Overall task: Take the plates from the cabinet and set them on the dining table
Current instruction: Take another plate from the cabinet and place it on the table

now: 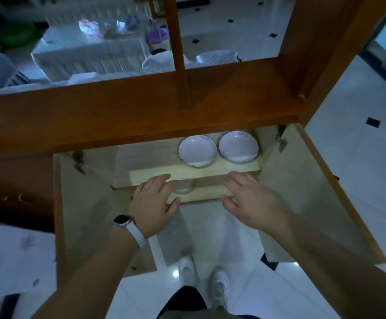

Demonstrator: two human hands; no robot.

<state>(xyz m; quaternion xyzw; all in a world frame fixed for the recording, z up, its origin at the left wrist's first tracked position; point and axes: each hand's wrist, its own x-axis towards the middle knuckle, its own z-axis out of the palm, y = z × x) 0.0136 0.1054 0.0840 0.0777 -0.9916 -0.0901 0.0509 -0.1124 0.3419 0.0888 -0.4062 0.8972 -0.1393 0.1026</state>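
Observation:
Two white plates sit side by side on the upper shelf of the open wooden cabinet (141,116): the left plate (197,151) and the right plate (238,149). Both cabinet doors stand swung open toward me. My left hand (154,201), with a white-strapped watch on its wrist, hovers open in front of the shelf edge. My right hand (251,199) is also open, fingers spread, just below the right plate. Neither hand touches a plate. A clear glass (184,187) shows on the lower shelf between my hands.
The open left door (91,215) and right door (307,192) flank my arms. Beyond the cabinet's glass top lies a table (91,49) with cloth and cluttered items. White tiled floor (360,169) spreads to the right. My white shoes (203,277) stand below.

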